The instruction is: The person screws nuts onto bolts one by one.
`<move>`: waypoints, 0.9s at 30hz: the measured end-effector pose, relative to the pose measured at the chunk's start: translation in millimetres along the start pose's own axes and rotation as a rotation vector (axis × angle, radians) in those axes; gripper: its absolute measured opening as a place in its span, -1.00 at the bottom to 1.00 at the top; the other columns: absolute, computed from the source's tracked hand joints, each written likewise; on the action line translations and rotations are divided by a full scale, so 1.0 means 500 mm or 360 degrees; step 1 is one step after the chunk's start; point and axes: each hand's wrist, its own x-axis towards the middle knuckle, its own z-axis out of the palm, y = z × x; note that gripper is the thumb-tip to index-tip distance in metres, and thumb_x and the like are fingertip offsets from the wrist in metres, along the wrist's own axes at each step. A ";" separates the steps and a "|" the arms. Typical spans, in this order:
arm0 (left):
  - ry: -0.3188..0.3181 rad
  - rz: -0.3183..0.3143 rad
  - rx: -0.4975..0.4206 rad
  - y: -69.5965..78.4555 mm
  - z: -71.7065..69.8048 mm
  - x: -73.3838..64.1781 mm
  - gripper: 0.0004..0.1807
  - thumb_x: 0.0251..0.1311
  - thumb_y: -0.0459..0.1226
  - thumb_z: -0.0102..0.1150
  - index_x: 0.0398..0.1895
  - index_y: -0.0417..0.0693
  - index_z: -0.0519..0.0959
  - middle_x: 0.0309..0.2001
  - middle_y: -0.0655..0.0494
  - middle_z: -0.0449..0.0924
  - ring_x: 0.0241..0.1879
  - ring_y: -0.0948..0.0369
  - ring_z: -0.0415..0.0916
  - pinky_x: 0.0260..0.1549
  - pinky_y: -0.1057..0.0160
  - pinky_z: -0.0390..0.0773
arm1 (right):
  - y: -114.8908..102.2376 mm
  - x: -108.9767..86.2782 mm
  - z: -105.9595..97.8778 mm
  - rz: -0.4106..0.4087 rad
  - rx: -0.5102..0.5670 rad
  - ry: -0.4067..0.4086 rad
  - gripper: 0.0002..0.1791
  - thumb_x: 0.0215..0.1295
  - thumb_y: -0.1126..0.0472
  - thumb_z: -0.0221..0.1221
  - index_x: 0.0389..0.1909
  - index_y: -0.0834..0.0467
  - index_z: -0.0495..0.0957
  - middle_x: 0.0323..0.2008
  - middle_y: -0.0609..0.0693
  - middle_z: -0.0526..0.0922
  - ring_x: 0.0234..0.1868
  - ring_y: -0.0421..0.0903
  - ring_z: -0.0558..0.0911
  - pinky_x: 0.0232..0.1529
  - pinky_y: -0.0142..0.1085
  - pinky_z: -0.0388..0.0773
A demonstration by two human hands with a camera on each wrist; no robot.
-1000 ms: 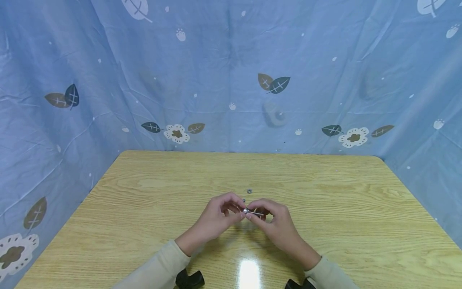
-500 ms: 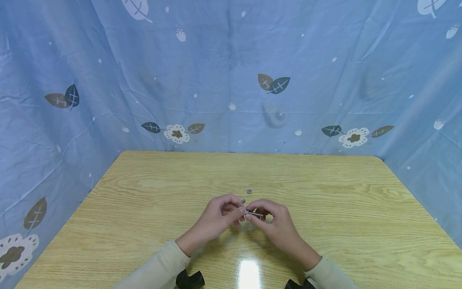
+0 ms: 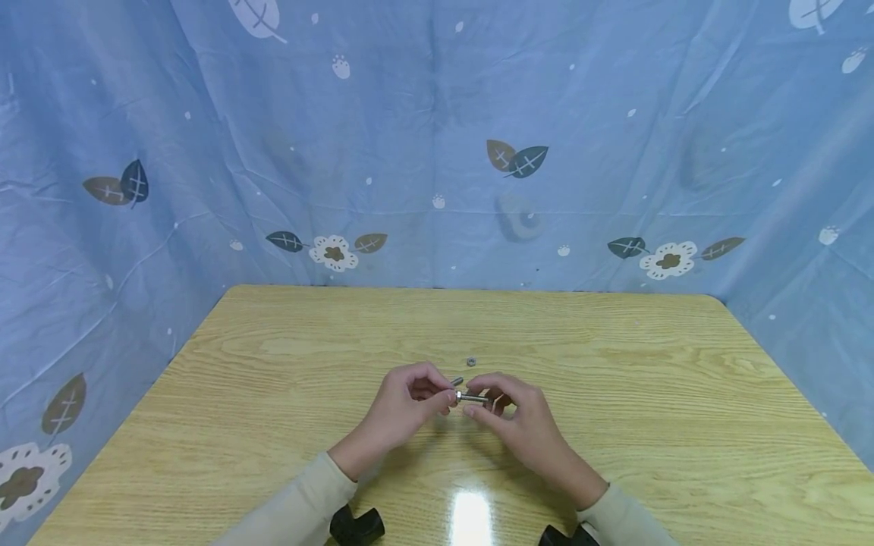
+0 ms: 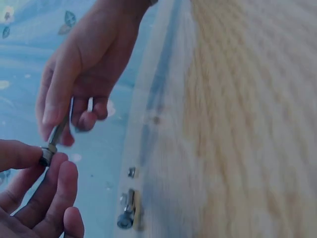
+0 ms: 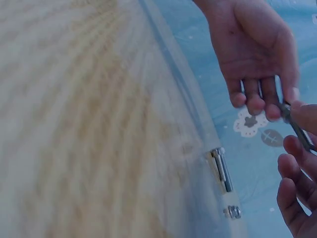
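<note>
Over the bench (image 3: 273,364), the left hand (image 3: 399,409) pinches the bolt (image 3: 474,398) by its thick end. Around its shaft, the right hand (image 3: 522,417) has opened its fingers wider than before.

A silvery bolt (image 3: 474,398) is pointing sideways, the left hand (image 3: 403,412) pinching its thicker end, its shank reaching between parted fingertips of the right hand (image 3: 519,415).

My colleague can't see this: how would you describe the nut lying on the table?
On the wood-grain table, look past the left hand and right hand toward the blue cloth. Just beyond the gap between them lies the nut, a small silvery piece. Unlike the loose bolt nearer the hands and the held bolt between them, it is short, with no long shank.
</note>
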 end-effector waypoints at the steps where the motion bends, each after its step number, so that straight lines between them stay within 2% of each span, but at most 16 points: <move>1: 0.0029 -0.0006 0.0012 -0.001 -0.002 0.001 -0.92 0.23 -0.25 0.27 -0.29 -0.06 0.63 -0.29 -0.04 0.69 -0.32 -0.02 0.65 -0.32 0.06 0.66 | 0.002 0.001 -0.002 0.0014 -0.0012 0.0013 -0.77 0.20 0.22 0.32 -0.12 -0.01 0.62 -0.23 -0.13 0.70 -0.40 -0.30 0.56 -0.40 -0.40 0.59; 4: 0.0078 -0.0013 0.0026 -0.004 -0.008 0.003 -0.93 0.21 -0.26 0.28 -0.30 -0.06 0.63 -0.29 -0.05 0.71 -0.33 -0.01 0.64 -0.33 0.12 0.65 | 0.006 0.004 -0.010 0.0046 -0.0035 0.0054 -0.81 0.19 0.25 0.33 -0.18 -0.01 0.64 -0.27 -0.16 0.69 -0.39 -0.30 0.56 -0.42 -0.40 0.59; 12: 0.0084 -0.0020 0.0037 -0.007 -0.012 0.009 -0.94 0.21 -0.28 0.28 -0.29 -0.06 0.63 -0.30 -0.04 0.72 -0.33 -0.04 0.65 -0.40 0.32 0.59 | 0.008 0.010 -0.022 0.0099 -0.0085 0.0055 -0.92 0.23 0.20 0.30 -0.28 -0.05 0.67 -0.33 -0.24 0.67 -0.38 -0.30 0.54 -0.42 -0.40 0.56; 17: 0.0057 -0.0033 0.0052 -0.006 -0.012 0.010 -0.91 0.21 -0.28 0.27 -0.26 -0.10 0.62 -0.31 -0.04 0.71 -0.35 -0.04 0.65 -0.37 0.21 0.64 | 0.010 0.011 -0.023 0.0120 -0.0113 0.0044 -0.93 0.24 0.20 0.29 -0.29 -0.03 0.68 -0.35 -0.25 0.67 -0.40 -0.30 0.54 -0.42 -0.41 0.56; 22: 0.0014 -0.0060 0.0186 -0.011 -0.012 0.011 -0.82 0.22 -0.27 0.27 -0.14 -0.10 0.62 -0.27 0.10 0.68 -0.31 0.16 0.62 -0.29 0.26 0.64 | 0.015 0.011 -0.021 0.0148 -0.0156 0.0030 -0.95 0.23 0.19 0.30 -0.30 -0.01 0.68 -0.40 -0.23 0.67 -0.42 -0.31 0.54 -0.43 -0.42 0.56; 27: -0.0001 0.0026 0.0399 -0.020 -0.014 0.013 -0.90 0.19 -0.28 0.30 -0.23 0.04 0.65 -0.27 0.21 0.66 -0.31 0.29 0.59 -0.30 0.35 0.60 | 0.014 0.010 -0.018 0.0206 -0.0170 -0.0013 -0.95 0.21 0.21 0.31 -0.31 0.01 0.68 -0.44 -0.22 0.63 -0.43 -0.31 0.53 -0.44 -0.43 0.55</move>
